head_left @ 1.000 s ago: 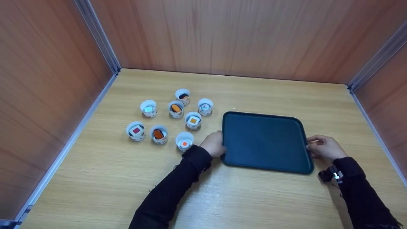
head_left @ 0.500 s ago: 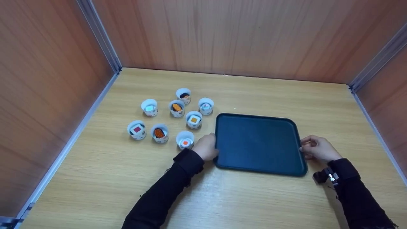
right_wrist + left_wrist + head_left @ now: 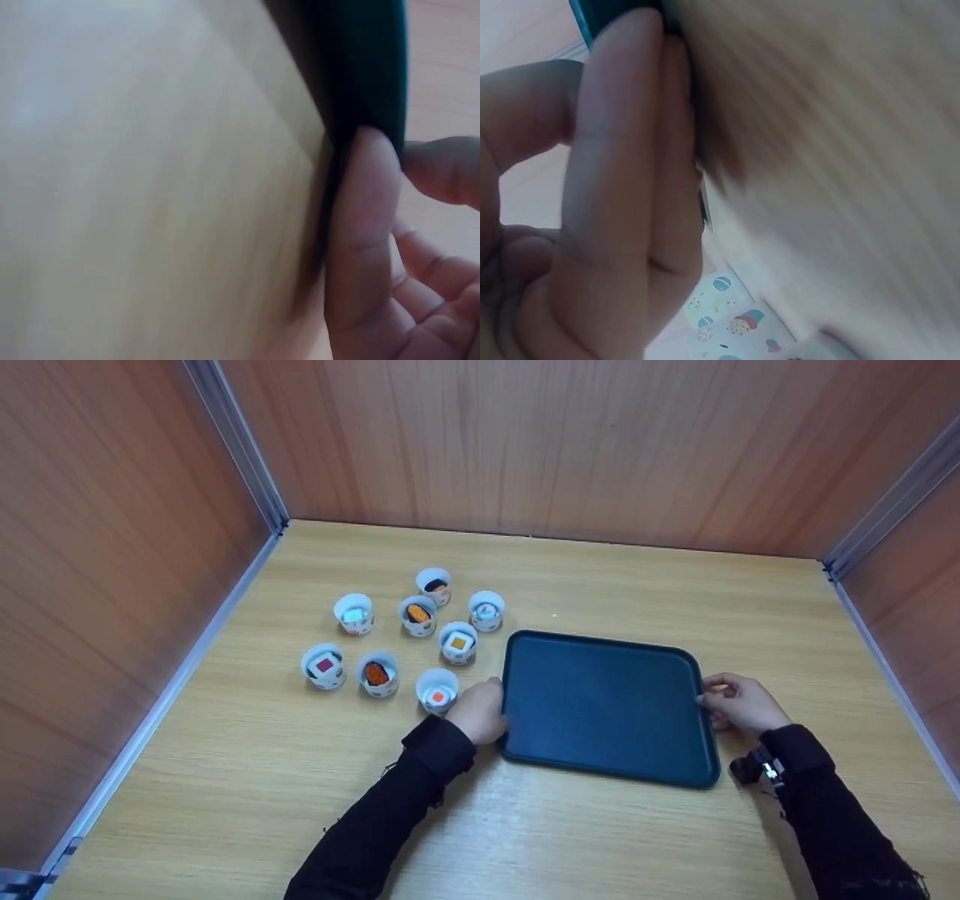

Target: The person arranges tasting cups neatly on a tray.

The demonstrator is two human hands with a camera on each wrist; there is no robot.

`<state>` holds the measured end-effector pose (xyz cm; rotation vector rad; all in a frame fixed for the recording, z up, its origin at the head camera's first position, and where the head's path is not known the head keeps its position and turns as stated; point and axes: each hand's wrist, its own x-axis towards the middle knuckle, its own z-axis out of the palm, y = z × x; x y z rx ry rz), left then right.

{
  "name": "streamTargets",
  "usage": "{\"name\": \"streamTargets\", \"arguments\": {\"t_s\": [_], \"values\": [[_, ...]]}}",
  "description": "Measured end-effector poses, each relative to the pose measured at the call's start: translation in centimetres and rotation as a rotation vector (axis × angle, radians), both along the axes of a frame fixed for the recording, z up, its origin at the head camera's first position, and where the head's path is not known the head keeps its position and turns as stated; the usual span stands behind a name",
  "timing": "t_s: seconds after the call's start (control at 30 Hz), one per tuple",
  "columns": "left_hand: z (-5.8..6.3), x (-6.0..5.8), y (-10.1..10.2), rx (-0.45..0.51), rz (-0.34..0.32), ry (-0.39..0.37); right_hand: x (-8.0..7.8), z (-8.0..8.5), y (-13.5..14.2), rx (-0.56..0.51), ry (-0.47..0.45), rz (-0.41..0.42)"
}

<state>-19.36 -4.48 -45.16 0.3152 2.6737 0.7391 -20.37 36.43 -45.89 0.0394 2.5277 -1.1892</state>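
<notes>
A dark green rectangular tray (image 3: 607, 709) lies between both hands, with nothing on it. At its left edge my left hand (image 3: 480, 712) pinches the rim; in the left wrist view the fingers (image 3: 619, 150) reach under a sliver of the tray (image 3: 604, 15). My right hand (image 3: 742, 705) holds the opposite edge, thumb on top. The right wrist view has the fingers (image 3: 364, 225) against the underside of the tray (image 3: 367, 67). Just left of my left hand stands a paper cup (image 3: 437, 690) with a white and orange piece inside.
Several more patterned paper cups stand left of the tray, among them one with a dark orange piece (image 3: 377, 675) and one with a red-centred white piece (image 3: 323, 666). Wooden panels (image 3: 555, 450) wall the table (image 3: 570, 840) at the back and sides.
Both hands have moved the tray left and slightly toward the person, its right side turning a little nearer. The cups have stayed in place.
</notes>
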Motion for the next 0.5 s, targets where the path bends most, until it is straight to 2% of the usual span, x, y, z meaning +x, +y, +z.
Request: {"name": "streamTargets", "arguments": {"t_s": [0.2,0.5], "values": [[-0.2,0.3,-0.1,-0.01,0.002,0.067,-0.4,0.3,-0.5,0.059,0.01,0.022],[-0.2,0.4,-0.3,0.005,0.013,0.078,-0.3,0.3,-1.1,0.1,0.015,0.027]]}}
